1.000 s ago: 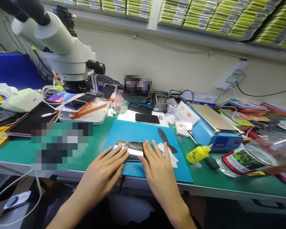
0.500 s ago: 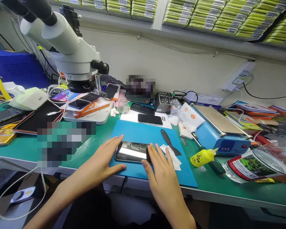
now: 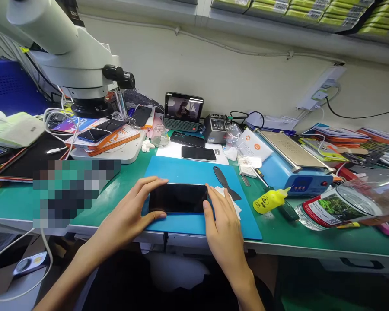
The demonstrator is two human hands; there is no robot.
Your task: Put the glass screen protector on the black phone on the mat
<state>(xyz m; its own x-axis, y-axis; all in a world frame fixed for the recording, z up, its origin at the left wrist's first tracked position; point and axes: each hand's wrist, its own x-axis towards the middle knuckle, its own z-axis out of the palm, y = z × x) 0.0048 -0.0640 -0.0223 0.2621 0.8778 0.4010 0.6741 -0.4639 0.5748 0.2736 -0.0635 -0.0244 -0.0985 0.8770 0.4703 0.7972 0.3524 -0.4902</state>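
A black smartphone [image 3: 178,198] is held sideways over the blue mat [image 3: 181,225], its dark glass facing me. My left hand [image 3: 138,201] grips the phone's left end, fingers along the top edge and thumb at the bottom corner. At the right end, my right hand [image 3: 223,214] holds the edge between thumb and fingers. Whether the phone's lower edge rests on the mat I cannot tell. Beside my right hand lie a black spatula-like pry tool [image 3: 226,182] and a white wipe [image 3: 237,210], partly covered by the tool and the hand.
Behind the mat lies another phone [image 3: 198,153] on white paper. A microscope [image 3: 74,73] overhangs the left, above stacked boxes. To the right are a yellow bottle [image 3: 269,201], a blue heating plate machine [image 3: 291,172] and a large clear jar [image 3: 340,207]. A small screen [image 3: 183,108] stands near the wall.
The phone's glass has gone from showing bright reflections to looking dark and facing me more. Both hands stay at its ends, with the fingers closer around it. The camera view has shifted.
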